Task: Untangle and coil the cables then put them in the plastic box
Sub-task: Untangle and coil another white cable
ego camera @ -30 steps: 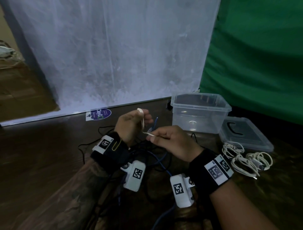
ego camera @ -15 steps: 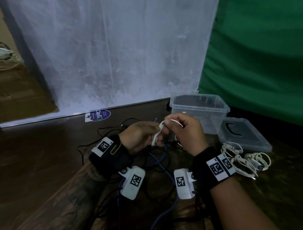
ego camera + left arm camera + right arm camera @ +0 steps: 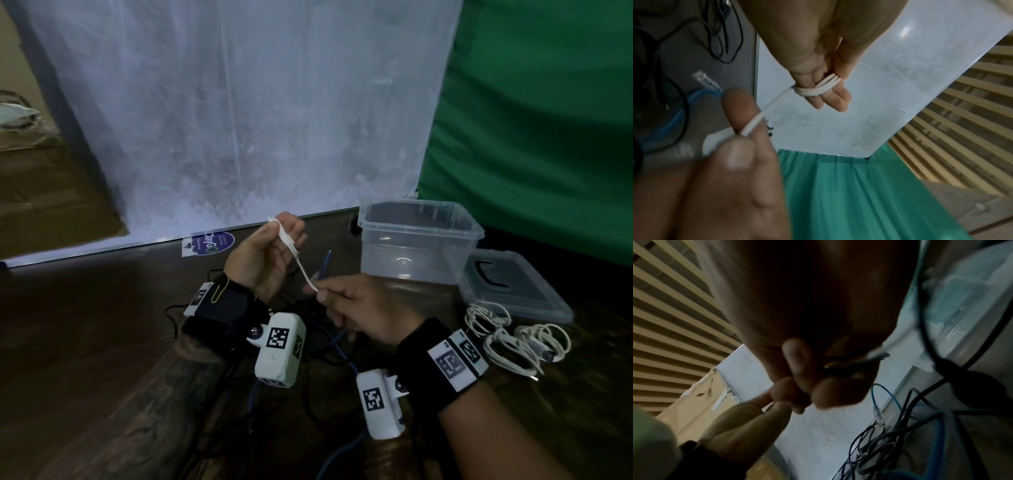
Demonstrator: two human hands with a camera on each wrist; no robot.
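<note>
Tautly, white cable [image 3: 297,257] between hands

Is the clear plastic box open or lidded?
Open: the clear plastic box has no lid on; its lid lies beside it.

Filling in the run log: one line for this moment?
left hand: white cable looped on fingers | right hand: pinches its end | box: no cables

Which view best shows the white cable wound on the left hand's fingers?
Left wrist: the white cable loops several times round the left hand fingers. Head shows only a taut strand running to the right hand. Right wrist is too dark to tell.
</note>
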